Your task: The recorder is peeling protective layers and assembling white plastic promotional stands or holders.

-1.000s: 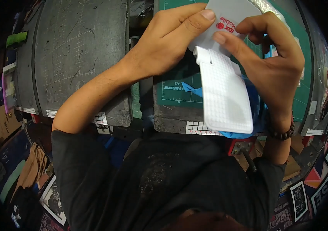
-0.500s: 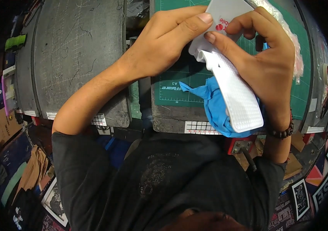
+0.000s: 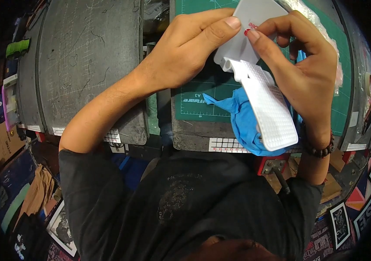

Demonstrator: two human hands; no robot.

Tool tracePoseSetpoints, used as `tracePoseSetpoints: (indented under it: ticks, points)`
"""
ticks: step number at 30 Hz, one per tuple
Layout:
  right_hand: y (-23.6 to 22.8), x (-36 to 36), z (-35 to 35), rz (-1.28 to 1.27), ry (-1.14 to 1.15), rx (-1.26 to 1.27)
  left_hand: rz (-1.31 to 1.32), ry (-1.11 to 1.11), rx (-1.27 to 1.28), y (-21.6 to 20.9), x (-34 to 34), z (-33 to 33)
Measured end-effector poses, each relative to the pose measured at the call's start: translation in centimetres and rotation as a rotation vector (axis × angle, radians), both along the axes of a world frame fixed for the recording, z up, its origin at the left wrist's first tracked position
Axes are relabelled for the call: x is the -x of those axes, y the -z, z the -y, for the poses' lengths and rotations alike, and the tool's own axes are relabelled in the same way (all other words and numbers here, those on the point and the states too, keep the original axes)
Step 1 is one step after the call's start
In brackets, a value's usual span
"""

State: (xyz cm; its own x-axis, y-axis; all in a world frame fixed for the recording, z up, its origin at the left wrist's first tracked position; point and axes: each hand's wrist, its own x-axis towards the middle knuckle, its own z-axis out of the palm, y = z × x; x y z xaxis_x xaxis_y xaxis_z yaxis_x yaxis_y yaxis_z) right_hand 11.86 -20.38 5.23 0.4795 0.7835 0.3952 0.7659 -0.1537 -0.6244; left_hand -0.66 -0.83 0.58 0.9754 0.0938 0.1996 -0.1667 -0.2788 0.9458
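My left hand [image 3: 194, 48] grips the edge of a white hinged plastic piece [image 3: 268, 104], thumb on top and fingers behind. Its flat upper panel [image 3: 261, 13] bears small red print. A textured white flap angles down from the hinge toward me. My right hand [image 3: 303, 61] is at the panel, thumb and forefinger pinched together right at the red print, the other fingers curled. Whether anything is between those fingertips is too small to tell. Below the flap lies a crumpled blue cloth [image 3: 244, 122], partly covered by it.
Under my hands is a green cutting mat [image 3: 194, 108] on a dark bench. To the left stands a scratched grey board [image 3: 89, 56] with a ruler strip. Clear plastic wrapping [image 3: 313, 19] lies at the upper right. A red metal block [image 3: 272, 165] with a lever sits at the front edge.
My right hand has shifted slightly right, its thumb tip now up at the red print and off the panel's lower part. More of the textured flap shows. My left hand keeps its grip.
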Motion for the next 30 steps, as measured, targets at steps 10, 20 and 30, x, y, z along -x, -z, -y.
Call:
tracePoseSetpoints:
  ticks: [10,20,30]
  points:
    - [-0.1,-0.2,0.3,0.001,0.017,0.048,0.058,0.002,0.000,0.1,-0.1,0.1]
    - [0.1,-0.2,0.2,-0.044,0.009,0.027,0.056,0.019,0.016,-0.1,0.0,0.0]
    - [0.1,-0.9,0.4,-0.255,0.085,-0.192,0.062,-0.053,0.124,-0.3,0.0,0.7]
